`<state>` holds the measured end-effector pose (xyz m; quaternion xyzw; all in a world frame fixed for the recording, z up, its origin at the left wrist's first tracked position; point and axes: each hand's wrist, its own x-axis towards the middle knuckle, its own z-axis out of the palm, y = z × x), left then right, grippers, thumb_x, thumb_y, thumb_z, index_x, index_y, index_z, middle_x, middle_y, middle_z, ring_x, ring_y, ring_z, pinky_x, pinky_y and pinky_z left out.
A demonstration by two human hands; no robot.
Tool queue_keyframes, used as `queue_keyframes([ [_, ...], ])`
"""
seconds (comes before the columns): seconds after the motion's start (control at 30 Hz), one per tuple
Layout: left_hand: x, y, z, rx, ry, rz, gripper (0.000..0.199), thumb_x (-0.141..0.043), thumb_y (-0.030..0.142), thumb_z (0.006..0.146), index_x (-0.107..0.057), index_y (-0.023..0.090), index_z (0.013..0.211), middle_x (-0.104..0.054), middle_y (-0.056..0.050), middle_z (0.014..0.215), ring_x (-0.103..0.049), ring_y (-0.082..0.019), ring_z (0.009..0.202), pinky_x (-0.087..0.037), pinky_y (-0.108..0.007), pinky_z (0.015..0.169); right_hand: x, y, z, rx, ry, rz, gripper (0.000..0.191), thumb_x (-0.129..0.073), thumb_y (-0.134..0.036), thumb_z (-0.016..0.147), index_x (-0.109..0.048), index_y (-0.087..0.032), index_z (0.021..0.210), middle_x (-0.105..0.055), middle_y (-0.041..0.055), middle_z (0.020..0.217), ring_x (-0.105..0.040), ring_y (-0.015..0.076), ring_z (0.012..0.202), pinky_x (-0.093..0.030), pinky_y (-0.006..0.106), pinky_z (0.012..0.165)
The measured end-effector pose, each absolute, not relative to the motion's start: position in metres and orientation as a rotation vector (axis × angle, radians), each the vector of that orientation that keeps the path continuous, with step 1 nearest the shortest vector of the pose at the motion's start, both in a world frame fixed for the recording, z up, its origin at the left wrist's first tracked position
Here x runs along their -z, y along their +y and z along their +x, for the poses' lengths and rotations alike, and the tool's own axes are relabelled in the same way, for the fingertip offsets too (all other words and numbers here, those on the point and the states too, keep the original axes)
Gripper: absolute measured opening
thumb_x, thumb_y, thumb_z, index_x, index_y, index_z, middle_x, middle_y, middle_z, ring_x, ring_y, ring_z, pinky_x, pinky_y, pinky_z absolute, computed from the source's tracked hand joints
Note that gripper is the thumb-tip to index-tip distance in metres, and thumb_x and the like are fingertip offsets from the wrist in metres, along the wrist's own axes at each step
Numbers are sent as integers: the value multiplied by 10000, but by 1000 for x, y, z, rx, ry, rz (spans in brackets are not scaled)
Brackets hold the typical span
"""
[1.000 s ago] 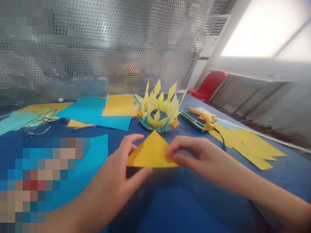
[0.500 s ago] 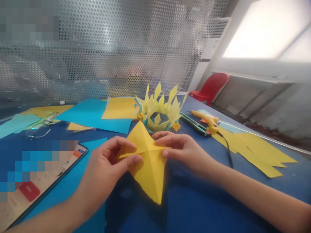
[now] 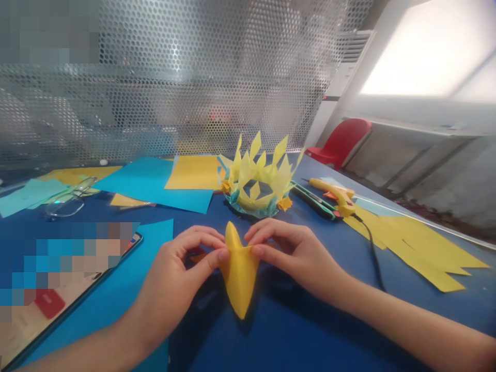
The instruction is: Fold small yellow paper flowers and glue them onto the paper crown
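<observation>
Between my hands is a creased piece of yellow paper point(image 3: 241, 281), bent into a narrow, curved shape with pointed ends. My left hand point(image 3: 186, 268) pinches its left side between thumb and fingers. On the opposite side, my right hand point(image 3: 289, 245) pinches it the same way. The paper's outer side corners are partly hidden behind my fingers. Just beyond my hands stands a yellow paper crown point(image 3: 253, 178) with tall points, a light blue base and small orange pieces at its sides.
Left lie a phone point(image 3: 73, 299), blue paper point(image 3: 155, 268), glasses point(image 3: 70, 201) and more blue point(image 3: 155, 188) and yellow sheets point(image 3: 191, 173). Right are a green-and-black cutter point(image 3: 315, 199), a yellow glue gun point(image 3: 333, 194) with a black cord point(image 3: 374, 253), and yellow strips point(image 3: 411, 240). Behind rises perforated metal point(image 3: 194, 77).
The yellow paper was spread wide as a diamond and is now squeezed narrower, its sides bent in. My hands have come closer together. The view has shifted slightly.
</observation>
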<state>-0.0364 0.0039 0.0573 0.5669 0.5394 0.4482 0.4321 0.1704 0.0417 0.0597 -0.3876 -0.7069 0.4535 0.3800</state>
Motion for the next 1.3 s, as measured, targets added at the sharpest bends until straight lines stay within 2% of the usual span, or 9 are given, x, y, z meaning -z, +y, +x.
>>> queue_keyframes([
  [0.03,-57,3,-36,-1084,1352,1432,129,-680,343,807,-732,256,727,-711,1,870,-674,-170,833,-564,-240,730,-60,41,170,-1146,-1837,-1002,132,-768,-318,767,-734,-191,766,-735,39,848,-665,180,831,-528,293,767],
  [0.1,-56,1,-35,-1035,1360,1479,113,-654,325,831,-733,263,780,-736,23,783,-684,-158,759,-562,-235,719,-59,38,169,-1134,-1895,-1018,88,-750,-277,778,-741,-191,795,-745,22,782,-667,164,759,-528,278,743],
  [0.23,-54,-1,-33,-1059,1353,1599,119,-639,258,826,-750,261,781,-773,27,823,-702,-158,812,-562,-212,726,-57,33,167,-1080,-1974,-998,59,-699,-228,802,-736,-189,826,-763,19,805,-687,155,748,-541,253,723],
  [0.33,-54,-2,-33,-1089,1356,1686,131,-637,213,807,-746,247,742,-779,27,793,-703,-150,770,-565,-202,701,-56,32,165,-1033,-1983,-990,53,-688,-231,817,-716,-186,811,-764,17,811,-696,145,748,-549,227,709],
  [0.6,-48,-6,-31,-1113,1303,1675,112,-663,222,807,-753,241,742,-783,36,740,-715,-134,666,-567,-176,618,-56,25,159,-981,-1993,-976,33,-643,-183,811,-675,-186,802,-740,3,768,-681,122,691,-544,199,648],
  [0.73,-45,-6,-31,-1095,1325,1662,102,-679,227,797,-755,230,730,-780,25,735,-713,-144,682,-567,-185,628,-56,24,159,-986,-2019,-980,41,-640,-190,807,-664,-185,775,-721,-5,728,-651,109,636,-520,190,596],
  [1.03,-42,-6,-30,-1034,1326,1692,112,-647,225,796,-737,222,730,-758,9,747,-679,-162,691,-541,-232,621,-52,24,159,-1012,-2031,-953,48,-630,-165,800,-646,-177,757,-692,-4,721,-619,104,651,-500,183,609],
  [1.13,-41,-6,-31,-1040,1305,1715,112,-637,204,803,-720,224,731,-754,17,771,-680,-157,734,-536,-227,658,-51,25,159,-1024,-2028,-956,49,-627,-158,792,-636,-175,747,-684,-2,726,-607,103,654,-499,186,618],
  [1.3,-40,-6,-31,-1065,1279,1776,112,-630,183,801,-674,222,706,-719,40,734,-645,-123,690,-501,-201,641,-49,23,157,-1025,-2031,-968,50,-626,-160,781,-625,-179,735,-656,-16,688,-572,96,626,-481,181,598],
])
